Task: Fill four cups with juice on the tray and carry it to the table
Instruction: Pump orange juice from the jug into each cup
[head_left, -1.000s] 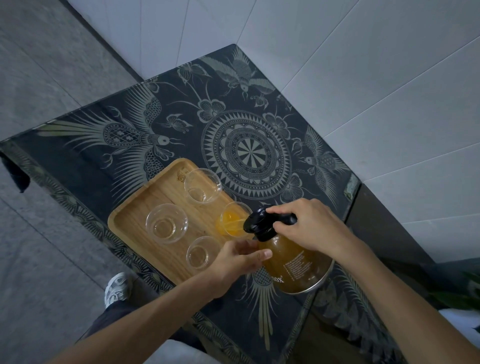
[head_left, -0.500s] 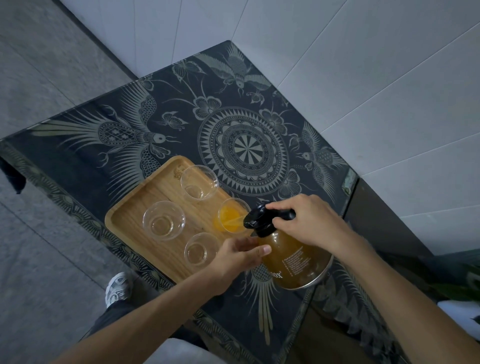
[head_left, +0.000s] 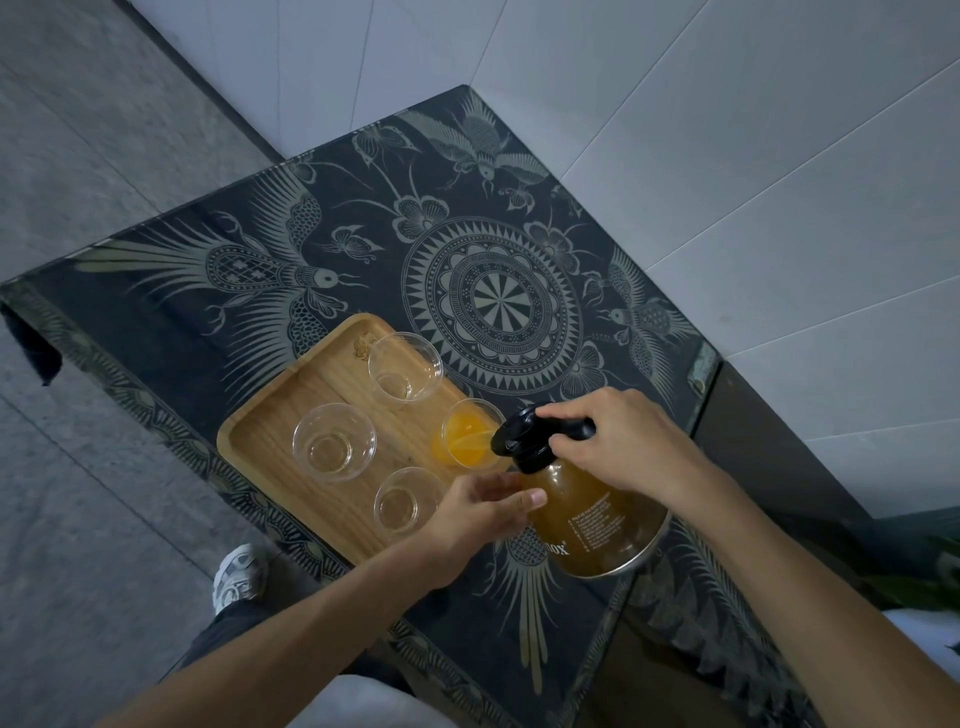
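On the dark patterned worktop (head_left: 260, 312) sits a wooden tray (head_left: 311, 395) carrying four clear cups. The right hand (head_left: 623, 441) is wrapped around the black handle of a glass jug (head_left: 597, 519) of amber juice, tilting it so the black lid's spout (head_left: 506, 441) meets the rim of the juice cup (head_left: 467, 434), where orange liquid pools (a thin stream shows at the lip). The left hand (head_left: 478, 512) rests against the jug's lower side, fingers curled loosely rather than clamped, just beside the tray's near edge. The far cup (head_left: 405, 366), the left cup (head_left: 334, 441) and the near cup (head_left: 408, 501) stand empty. A white shoe (head_left: 239, 577) shows on the grey floor below the worktop edge.
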